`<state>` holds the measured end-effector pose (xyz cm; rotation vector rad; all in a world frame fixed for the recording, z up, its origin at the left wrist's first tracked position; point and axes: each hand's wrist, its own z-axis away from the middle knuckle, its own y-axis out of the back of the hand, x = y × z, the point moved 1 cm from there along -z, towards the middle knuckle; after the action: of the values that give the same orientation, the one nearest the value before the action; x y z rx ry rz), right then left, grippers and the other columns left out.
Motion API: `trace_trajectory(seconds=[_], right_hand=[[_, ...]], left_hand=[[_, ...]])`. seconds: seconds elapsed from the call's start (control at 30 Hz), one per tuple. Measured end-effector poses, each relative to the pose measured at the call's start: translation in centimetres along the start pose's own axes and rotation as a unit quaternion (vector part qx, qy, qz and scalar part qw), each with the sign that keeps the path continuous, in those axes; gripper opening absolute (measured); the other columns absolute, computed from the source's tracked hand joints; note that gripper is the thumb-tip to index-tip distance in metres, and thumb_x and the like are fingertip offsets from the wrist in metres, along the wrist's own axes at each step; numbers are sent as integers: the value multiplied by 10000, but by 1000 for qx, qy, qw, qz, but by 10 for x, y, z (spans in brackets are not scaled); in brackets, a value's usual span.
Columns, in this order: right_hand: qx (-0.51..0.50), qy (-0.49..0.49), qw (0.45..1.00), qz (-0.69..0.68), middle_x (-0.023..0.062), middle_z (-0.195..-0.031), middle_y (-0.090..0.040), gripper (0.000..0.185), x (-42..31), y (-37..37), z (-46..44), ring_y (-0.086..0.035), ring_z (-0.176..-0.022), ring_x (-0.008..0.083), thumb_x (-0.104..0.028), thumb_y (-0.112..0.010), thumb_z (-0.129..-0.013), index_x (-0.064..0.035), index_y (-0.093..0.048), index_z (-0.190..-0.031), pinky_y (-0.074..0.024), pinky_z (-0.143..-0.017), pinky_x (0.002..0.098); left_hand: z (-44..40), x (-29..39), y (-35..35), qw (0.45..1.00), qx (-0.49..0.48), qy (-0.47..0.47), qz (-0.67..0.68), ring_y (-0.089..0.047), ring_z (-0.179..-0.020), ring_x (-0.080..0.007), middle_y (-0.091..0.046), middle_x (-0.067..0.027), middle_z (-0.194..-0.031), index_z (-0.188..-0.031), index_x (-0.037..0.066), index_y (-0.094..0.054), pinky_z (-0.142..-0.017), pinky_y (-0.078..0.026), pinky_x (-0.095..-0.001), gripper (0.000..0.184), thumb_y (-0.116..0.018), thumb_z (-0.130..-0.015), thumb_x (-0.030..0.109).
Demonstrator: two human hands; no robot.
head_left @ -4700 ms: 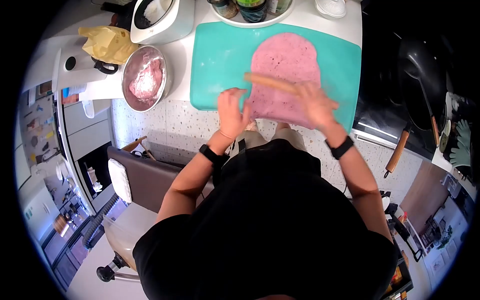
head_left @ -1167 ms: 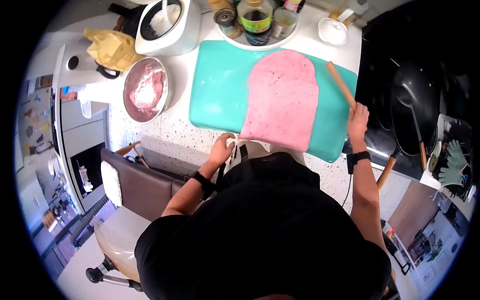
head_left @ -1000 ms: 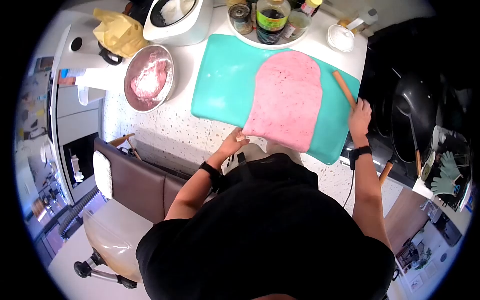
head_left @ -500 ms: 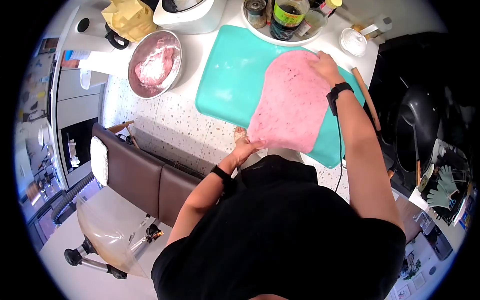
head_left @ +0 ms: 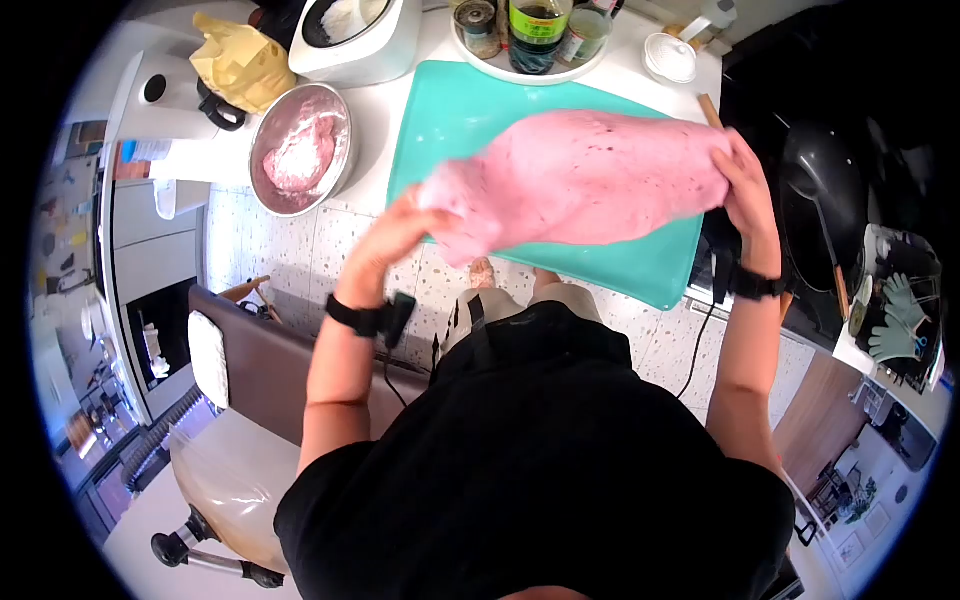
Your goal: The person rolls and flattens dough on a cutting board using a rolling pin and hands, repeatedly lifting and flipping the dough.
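Observation:
A wide, thin sheet of pink, dark-flecked dough (head_left: 600, 175) is stretched between my two hands over a teal mat (head_left: 655, 270). My left hand (head_left: 395, 232) grips its bunched left end, which is slightly blurred and hangs past the mat's near edge. At the opposite end, my right hand (head_left: 748, 185) pinches the sheet's right edge near the mat's right side. Part of the sheet appears lifted off the mat; how much still touches it I cannot tell. A metal bowl (head_left: 342, 170) to the left holds a floury lump of similar pink dough (head_left: 303, 160).
Behind the mat stands a white tray (head_left: 500, 68) of bottles and jars. A white appliance (head_left: 365, 50) with white powder and a yellow bag (head_left: 240, 65) are at back left. A wooden stick (head_left: 710, 110) lies by the mat's right corner. A black wok (head_left: 825, 215) sits right.
The dough sheet has swung from lengthwise to crosswise. My left hand moved up and left with its end; my right hand moved right and slightly down, still holding the other edge.

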<state>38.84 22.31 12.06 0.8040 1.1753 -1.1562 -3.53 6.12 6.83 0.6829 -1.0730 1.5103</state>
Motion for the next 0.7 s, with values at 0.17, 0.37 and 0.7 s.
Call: trace_trajectory(seconds=[0.17, 0.37, 0.7], right_hand=[[74, -68, 995, -28, 31, -1092, -639, 248, 105, 65, 65, -637, -965, 113, -201, -675, -975, -48, -593, -1152, -527, -787, 262], [140, -186, 954, 192, 88, -1181, -655, 600, 203, 90, 41, -653, -966, 193, -405, -735, -891, 9, -572, -1294, -539, -779, 341], [159, -112, 830, 523, 176, -857, -685, 414, 227, 13, -34, -668, -794, 289, -308, -745, -842, 48, -622, -1013, -538, -725, 405]], left_hand=[[-86, -1, 51, 999, -18, 1, 48, -694, -992, -198, -705, -114, -1155, -1283, -53, -577, -917, -552, -328, 470, -687, -908, 207], [-116, -108, 30, 970, 171, 124, -122, -670, -924, -177, -716, -102, -988, -1213, -17, -619, -842, -510, -302, 504, -764, -867, 320], [-128, -155, -40, 838, 307, -114, -436, -601, -720, -347, -580, -152, -816, -1045, 1, -475, -647, -497, -442, 418, -774, -824, 192]])
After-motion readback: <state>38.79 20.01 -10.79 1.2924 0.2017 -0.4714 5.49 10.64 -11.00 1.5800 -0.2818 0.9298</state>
